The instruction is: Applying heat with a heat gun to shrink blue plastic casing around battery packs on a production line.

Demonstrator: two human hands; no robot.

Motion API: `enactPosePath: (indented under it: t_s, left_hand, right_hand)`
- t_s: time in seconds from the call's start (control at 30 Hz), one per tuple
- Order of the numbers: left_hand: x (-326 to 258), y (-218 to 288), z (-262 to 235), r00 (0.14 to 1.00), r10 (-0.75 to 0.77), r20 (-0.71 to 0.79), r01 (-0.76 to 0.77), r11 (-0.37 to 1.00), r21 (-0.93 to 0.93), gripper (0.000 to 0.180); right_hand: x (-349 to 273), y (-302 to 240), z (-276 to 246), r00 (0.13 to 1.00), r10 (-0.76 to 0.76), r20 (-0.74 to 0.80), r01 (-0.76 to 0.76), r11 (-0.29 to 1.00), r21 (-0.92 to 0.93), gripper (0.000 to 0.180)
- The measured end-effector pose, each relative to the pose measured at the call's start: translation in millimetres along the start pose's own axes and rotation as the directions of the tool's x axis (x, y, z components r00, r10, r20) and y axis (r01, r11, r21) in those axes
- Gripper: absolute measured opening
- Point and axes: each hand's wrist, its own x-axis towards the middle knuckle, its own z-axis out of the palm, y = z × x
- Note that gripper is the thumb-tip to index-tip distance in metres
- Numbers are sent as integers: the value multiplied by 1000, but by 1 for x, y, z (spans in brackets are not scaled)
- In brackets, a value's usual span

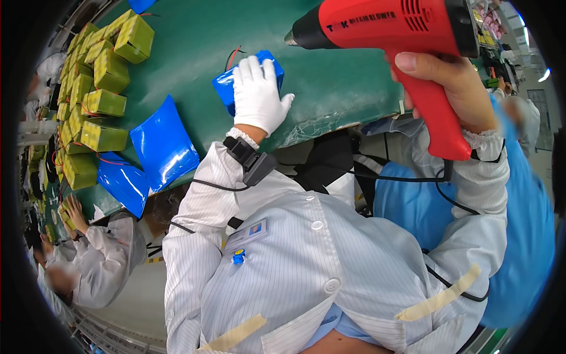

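My left hand (258,97), in a white glove, lies flat over a blue-wrapped battery pack (273,62) on the green table. Its fingers are stretched out across the pack and the thumb sticks out to the right. A red and a black wire rise from the pack's far side. In my bare right hand (439,76) is a red heat gun (377,23), its handle wrapped by my fingers. The gun's dark nozzle points left, above the table and to the far right of the pack. My left palm hides the pack's middle.
Several yellow-green wrapped blocks (109,71) with wires are piled along the table's (330,82) left side. Two blue film sleeves (165,144) lie by the near edge. A co-worker's hand (75,213) touches a block at lower left. A black cable (401,178) hangs below the gun.
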Motion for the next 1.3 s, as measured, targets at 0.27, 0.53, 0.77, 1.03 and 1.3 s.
enactPosePath:
  t_s: [0.27,0.53,0.77,1.03,1.3]
  left_hand:
    - [0,-18,2,997,4,78,-1,999,-35,83]
    - [18,1,9,987,119,106,-103,983,-150,84]
    - [-29,-28,-14,999,7,32,-6,999,-36,82]
    - [-21,-3,-11,992,119,41,-107,969,-222,75]
    - [-59,-20,-22,998,-38,57,33,995,89,79]
  right_hand:
    - [-7,1,1,1000,-8,-2,8,999,44,41]
    - [-27,3,1,999,20,-50,-16,997,80,42]
    - [-44,24,-2,999,33,-36,-29,994,105,48]
    - [-64,33,11,1000,27,-11,-25,993,119,49]
    - [-90,56,14,983,-174,58,164,975,149,29]
